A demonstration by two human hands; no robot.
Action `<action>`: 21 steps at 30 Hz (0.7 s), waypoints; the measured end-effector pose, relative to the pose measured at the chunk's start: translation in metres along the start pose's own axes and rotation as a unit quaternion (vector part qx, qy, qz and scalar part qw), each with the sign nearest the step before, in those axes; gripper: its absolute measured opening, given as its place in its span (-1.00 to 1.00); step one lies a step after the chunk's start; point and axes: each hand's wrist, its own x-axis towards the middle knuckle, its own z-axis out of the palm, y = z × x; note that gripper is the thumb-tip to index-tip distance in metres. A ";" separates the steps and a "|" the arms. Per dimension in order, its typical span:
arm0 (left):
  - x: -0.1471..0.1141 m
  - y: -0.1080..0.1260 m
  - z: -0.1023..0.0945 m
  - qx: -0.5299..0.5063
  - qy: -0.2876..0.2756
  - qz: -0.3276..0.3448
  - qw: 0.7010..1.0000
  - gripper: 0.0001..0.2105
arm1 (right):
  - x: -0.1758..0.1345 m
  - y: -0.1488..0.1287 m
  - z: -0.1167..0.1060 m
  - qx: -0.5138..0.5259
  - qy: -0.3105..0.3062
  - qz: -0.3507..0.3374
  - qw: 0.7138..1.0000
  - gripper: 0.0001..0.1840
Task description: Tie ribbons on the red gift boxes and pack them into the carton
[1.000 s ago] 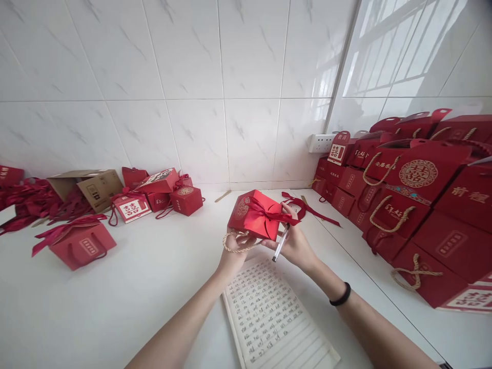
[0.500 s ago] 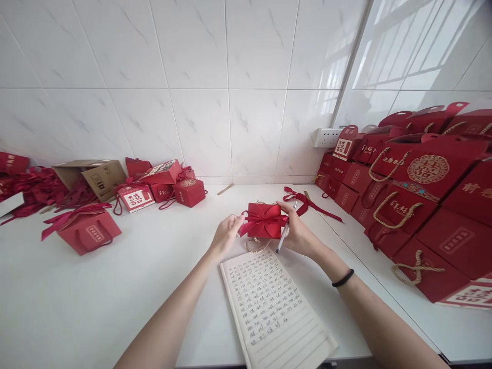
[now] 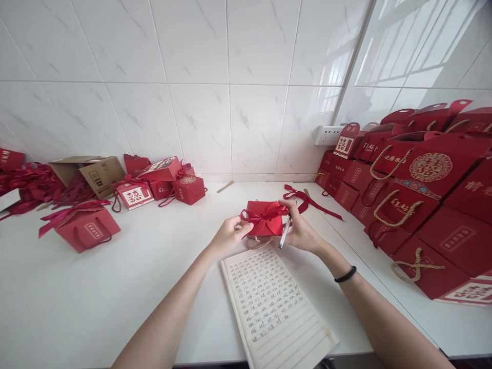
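A small red gift box [image 3: 271, 226] with petal-like folded flaps rests on the white table, just beyond the notebook. Across its top runs a dark red ribbon [image 3: 262, 216] looped into a bow. My left hand [image 3: 229, 233] is closed at the box's left side, thumb and fingers pinching the ribbon. At the right side, my right hand [image 3: 303, 231] is closed with a pen [image 3: 284, 234] tucked in it, its fingertips at the ribbon and the box's upper right corner. A twisted cord handle [image 3: 258, 243] sticks out in front of the box.
A handwritten notebook [image 3: 277, 307] lies in front. Stacked red boxes [image 3: 426, 205] fill the right side, below a power strip [image 3: 326, 136]. Loose ribbon [image 3: 307, 200] lies behind my right hand. More red boxes [image 3: 190, 190], an open carton [image 3: 102, 177] and a ribbon pile [image 3: 33, 184] are at left.
My left thumb has moved right onto the ribbon at the box's left side. The bow has shifted slightly up, and my right fingers have moved a little at the corner. The view tilted slightly.
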 end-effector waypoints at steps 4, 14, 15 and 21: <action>0.000 -0.002 -0.001 -0.043 -0.025 0.012 0.999 -0.68 | 0.000 -0.003 -0.002 -0.006 -0.005 -0.006 1.000 -0.07; -0.002 -0.004 0.001 -0.041 0.092 0.038 0.994 -0.26 | -0.003 -0.017 0.006 0.063 -0.067 0.029 0.995 0.03; -0.001 -0.004 0.001 -0.046 0.073 0.033 0.996 -0.25 | -0.002 -0.018 0.003 0.100 -0.079 0.052 0.990 0.03; -0.001 -0.002 -0.001 -0.093 0.031 0.020 0.995 -0.28 | -0.004 0.005 -0.024 -0.009 -0.085 0.182 0.980 -0.55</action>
